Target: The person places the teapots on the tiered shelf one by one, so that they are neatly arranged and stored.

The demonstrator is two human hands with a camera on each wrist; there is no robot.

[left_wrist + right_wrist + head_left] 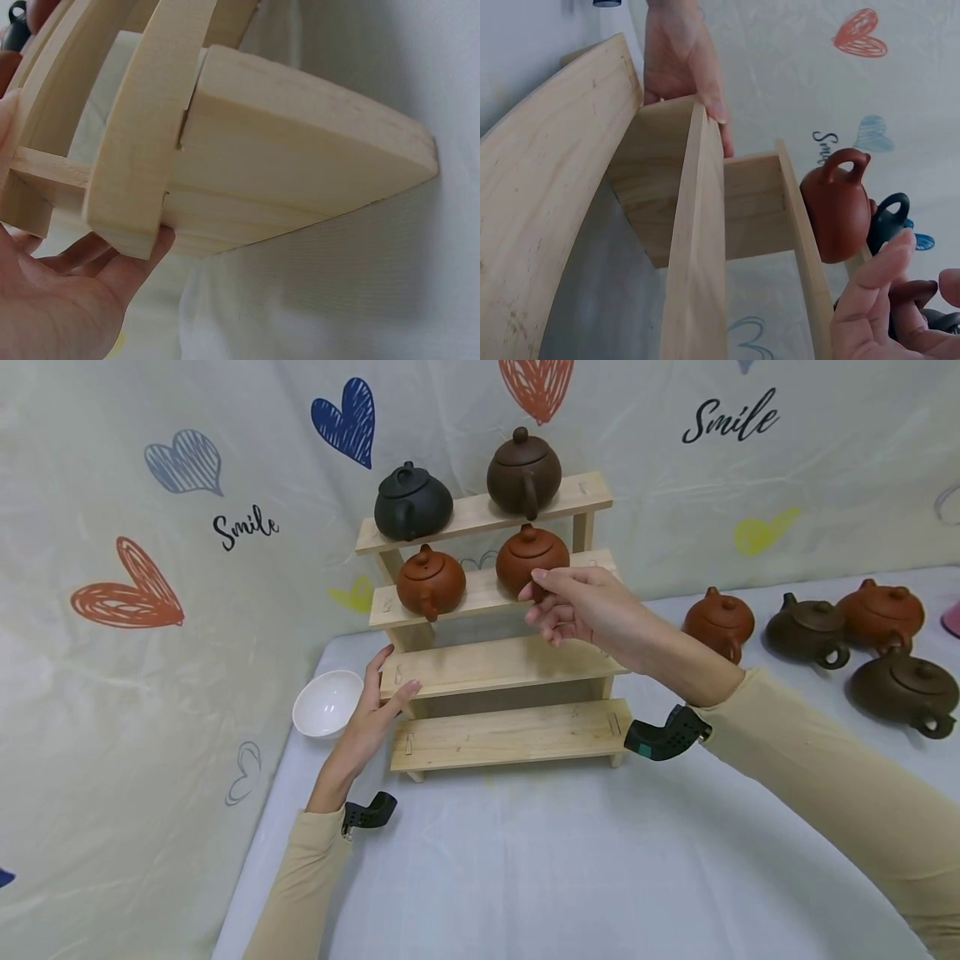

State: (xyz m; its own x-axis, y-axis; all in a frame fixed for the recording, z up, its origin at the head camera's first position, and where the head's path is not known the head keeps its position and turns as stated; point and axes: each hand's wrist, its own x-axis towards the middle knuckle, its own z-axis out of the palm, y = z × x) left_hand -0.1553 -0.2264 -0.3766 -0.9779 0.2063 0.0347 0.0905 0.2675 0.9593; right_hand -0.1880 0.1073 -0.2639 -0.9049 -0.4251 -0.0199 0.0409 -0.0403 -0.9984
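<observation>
My left hand (363, 722) grips the left end of a stepped wooden display shelf (495, 668), thumb over one step and fingers round its side. In the left wrist view its fingertips (161, 244) curl under a board end. A reddish-brown teapot (531, 556) stands on the second step from the top, at the right. Right at its handle is my right hand (581, 606), thumb and forefinger apart and the other fingers loosely bent; it partly hides the pot. Beside it on that step sits another reddish-brown teapot (431, 581).
On the top step stand a black teapot (412, 503) and a dark brown teapot (523, 472). Several more teapots, one reddish-brown (718, 620), are on the table at right. A white bowl (326, 703) lies left of the shelf. A printed cloth (652, 468) hangs behind.
</observation>
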